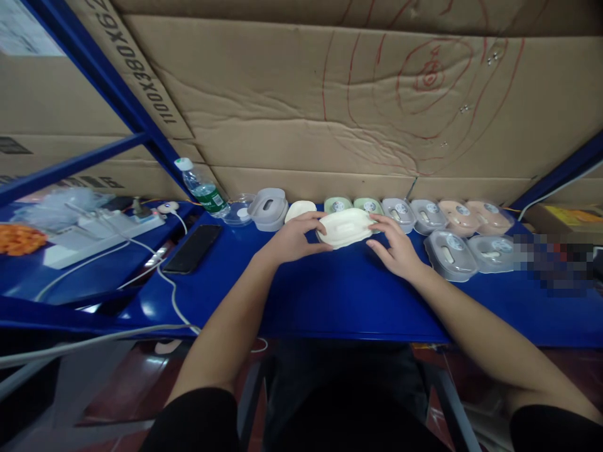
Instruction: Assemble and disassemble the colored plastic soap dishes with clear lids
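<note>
A cream-coloured, rounded plastic piece (346,227), perhaps a shallow box or its lid, is held level above the front of the blue desk. My left hand (301,237) grips its left end, thumb along the near edge and fingers over the far side. At the right end, my right hand (392,243) has its fingertips on the rim and its thumb bent toward the near edge. Behind my left hand lies another cream piece (300,209). Just left of that stands a grey plastic box (268,210).
Several clear-lidded boxes line the back: green (337,204), grey (399,215) and pink (458,216). Two grey ones, including a nearer box (451,256), sit at right. At left are a water bottle (203,191), a phone (193,249), a power strip (101,238) and cables.
</note>
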A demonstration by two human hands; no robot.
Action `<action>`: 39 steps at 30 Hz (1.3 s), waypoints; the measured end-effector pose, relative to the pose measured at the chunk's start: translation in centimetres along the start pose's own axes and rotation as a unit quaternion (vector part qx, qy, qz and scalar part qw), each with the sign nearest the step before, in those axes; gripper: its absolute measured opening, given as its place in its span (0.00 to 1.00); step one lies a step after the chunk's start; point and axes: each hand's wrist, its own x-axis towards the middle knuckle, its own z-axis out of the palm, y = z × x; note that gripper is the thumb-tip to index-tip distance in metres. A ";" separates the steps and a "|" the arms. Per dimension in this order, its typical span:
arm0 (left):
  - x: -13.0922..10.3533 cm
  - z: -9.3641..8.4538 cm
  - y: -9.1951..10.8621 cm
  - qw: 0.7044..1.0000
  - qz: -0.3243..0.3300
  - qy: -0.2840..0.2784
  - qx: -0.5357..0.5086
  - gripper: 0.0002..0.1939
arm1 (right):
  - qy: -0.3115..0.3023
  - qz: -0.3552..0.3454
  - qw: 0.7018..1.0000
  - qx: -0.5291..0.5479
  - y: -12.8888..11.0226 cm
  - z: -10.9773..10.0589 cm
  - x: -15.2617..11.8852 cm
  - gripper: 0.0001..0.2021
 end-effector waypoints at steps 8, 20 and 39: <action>-0.6 -2.0 -3.2 0.952 -0.185 0.121 0.211 0.14 | -0.068 0.084 0.984 -0.140 1.6 -1.3 0.3 0.30; 0.2 1.4 -4.9 0.918 -0.249 0.053 0.304 0.14 | -0.269 0.268 0.876 -0.298 1.8 -5.5 -0.1 0.49; 1.3 4.5 -4.2 0.912 -0.225 0.013 0.343 0.16 | -0.148 0.021 0.982 -0.112 -3.2 -4.1 1.0 0.29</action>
